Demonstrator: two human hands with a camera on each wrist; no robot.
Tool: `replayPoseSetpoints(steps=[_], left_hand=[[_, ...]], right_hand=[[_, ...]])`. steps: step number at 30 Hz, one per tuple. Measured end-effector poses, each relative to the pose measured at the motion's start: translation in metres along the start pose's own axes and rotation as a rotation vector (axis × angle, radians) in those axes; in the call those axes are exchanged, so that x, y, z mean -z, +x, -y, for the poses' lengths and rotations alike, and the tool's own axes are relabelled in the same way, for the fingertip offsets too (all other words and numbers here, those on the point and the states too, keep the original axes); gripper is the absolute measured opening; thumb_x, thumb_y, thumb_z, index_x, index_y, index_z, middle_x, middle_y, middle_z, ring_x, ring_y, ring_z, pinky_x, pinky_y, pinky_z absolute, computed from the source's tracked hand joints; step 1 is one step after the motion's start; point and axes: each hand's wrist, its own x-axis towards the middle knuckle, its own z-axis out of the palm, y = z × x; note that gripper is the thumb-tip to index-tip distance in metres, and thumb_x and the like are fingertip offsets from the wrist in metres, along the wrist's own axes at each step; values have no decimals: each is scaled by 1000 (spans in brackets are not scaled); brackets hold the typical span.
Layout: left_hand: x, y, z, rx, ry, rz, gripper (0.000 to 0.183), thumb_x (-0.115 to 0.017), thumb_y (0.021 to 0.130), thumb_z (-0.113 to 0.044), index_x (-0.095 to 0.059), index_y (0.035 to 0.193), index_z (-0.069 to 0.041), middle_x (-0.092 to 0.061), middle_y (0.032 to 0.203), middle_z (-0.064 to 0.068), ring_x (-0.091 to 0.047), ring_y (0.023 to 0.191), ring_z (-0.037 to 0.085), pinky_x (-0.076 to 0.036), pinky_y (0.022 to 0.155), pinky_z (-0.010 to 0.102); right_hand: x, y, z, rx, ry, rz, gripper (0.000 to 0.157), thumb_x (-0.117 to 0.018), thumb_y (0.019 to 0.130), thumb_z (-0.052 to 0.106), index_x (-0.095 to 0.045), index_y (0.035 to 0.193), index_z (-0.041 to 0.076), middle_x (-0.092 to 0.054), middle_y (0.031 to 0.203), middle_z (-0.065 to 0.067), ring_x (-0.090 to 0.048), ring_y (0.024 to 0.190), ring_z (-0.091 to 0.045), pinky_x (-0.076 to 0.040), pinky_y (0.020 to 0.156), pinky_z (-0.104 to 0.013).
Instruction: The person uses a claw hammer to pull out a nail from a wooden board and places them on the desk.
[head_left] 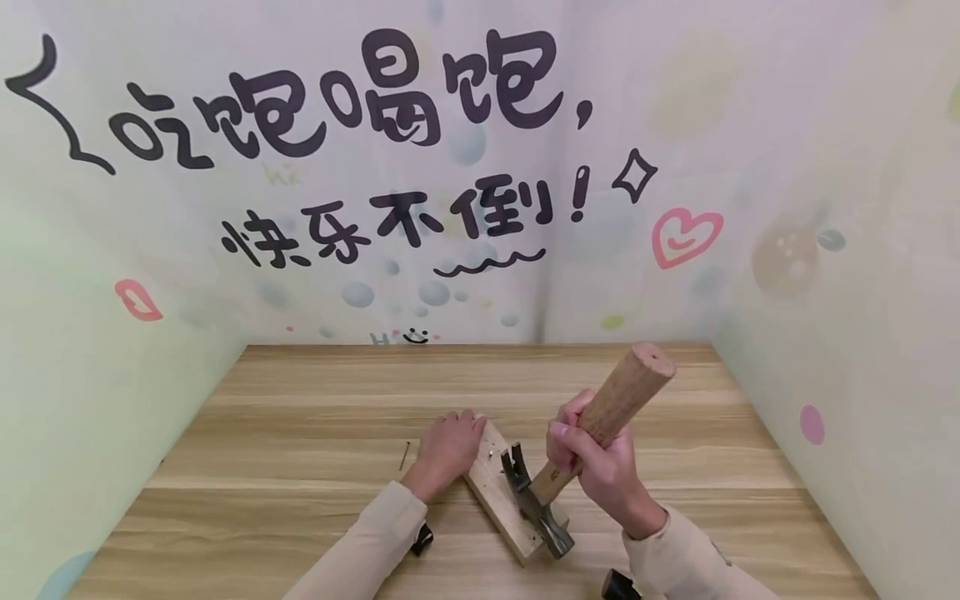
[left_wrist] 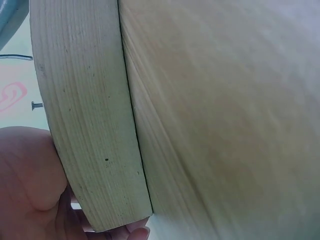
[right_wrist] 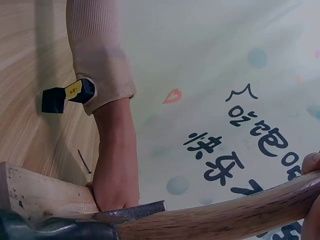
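A light wooden board (head_left: 491, 504) lies slanted on the table. My left hand (head_left: 447, 450) grips its far end; in the left wrist view, fingers bend round the end of the board (left_wrist: 90, 120). My right hand (head_left: 606, 477) holds a claw hammer (head_left: 626, 396) by its wooden handle, butt end raised up and to the right. The dark hammer head (head_left: 536, 504) is low over the board, claw pointing away and striking face toward the near right edge. A nail (left_wrist: 37, 105) sticks out of the board's upper face. Several small dark marks dot that face.
A loose nail (head_left: 405, 456) lies on the wood-grain table (head_left: 300, 417), left of my left hand. Printed fabric walls (head_left: 480, 308) enclose the table at the back and sides. A black strap-like device (right_wrist: 70, 96) sits on my left sleeve.
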Motion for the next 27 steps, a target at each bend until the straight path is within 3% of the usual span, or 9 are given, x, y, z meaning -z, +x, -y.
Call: replayPoseSetpoints(steps=[12, 17, 23, 27], left_hand=[[1, 0, 1, -1, -9, -18, 47, -36, 107, -41, -64, 107, -2, -65, 98, 19, -64, 88, 35, -54, 73, 48], [0, -1, 1, -16, -14, -44, 44, -40, 106, -40, -64, 98, -4, -64, 87, 15, -63, 76, 29, -52, 62, 43], [0, 0, 3, -41, 35, -103, 42, -43, 105, -41, -58, 81, -9, -48, 61, 4, -47, 53, 18, -38, 46, 32], [3, -2, 4, -28, 25, -125, 37, -48, 104, -40, -63, 91, -8, -56, 69, 5, -55, 59, 21, -44, 50, 35]], right_hand=[[-6, 6, 4, -99, -28, 36, 23, -36, 82, -26, -35, 81, -2, -34, 55, -10, -31, 40, -25, -29, 33, -31], [-7, 8, 5, -130, -52, 24, 23, -37, 81, -25, -36, 80, -2, -34, 54, -11, -32, 39, -25, -30, 33, -30], [-7, 14, 10, -122, -47, 36, 22, -35, 81, -24, -35, 79, -2, -34, 53, -10, -31, 38, -24, -30, 32, -31], [-9, 21, 14, -93, -26, 50, 23, -34, 80, -24, -35, 79, -2, -34, 53, -10, -32, 38, -23, -30, 32, -31]])
